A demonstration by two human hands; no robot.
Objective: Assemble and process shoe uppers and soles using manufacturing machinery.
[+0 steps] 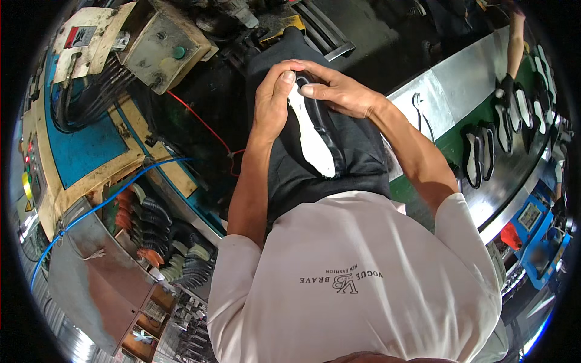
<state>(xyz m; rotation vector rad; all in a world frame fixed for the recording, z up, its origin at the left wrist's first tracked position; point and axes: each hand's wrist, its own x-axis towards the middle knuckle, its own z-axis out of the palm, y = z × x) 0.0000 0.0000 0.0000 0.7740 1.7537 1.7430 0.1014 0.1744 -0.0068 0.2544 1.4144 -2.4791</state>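
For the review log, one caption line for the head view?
Both hands, left hand and right hand, press a black shoe with white sole on the lap beside a conveyor.

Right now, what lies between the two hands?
In the head view, the toe end of a black shoe with a white sole sits between the left hand and right hand, both gripping it over the lap.

Shoe upper (327,130), 12 o'clock: glossy black, leather-like, over a matt white insole (311,136). Trousers (357,157), centre: matt dark cloth. Shirt (363,278), 6 o'clock: smooth pale cloth. Conveyor edge (448,78), 2 o'clock: brushed dull metal. Control box (160,48), 11 o'clock: worn, scuffed painted metal.
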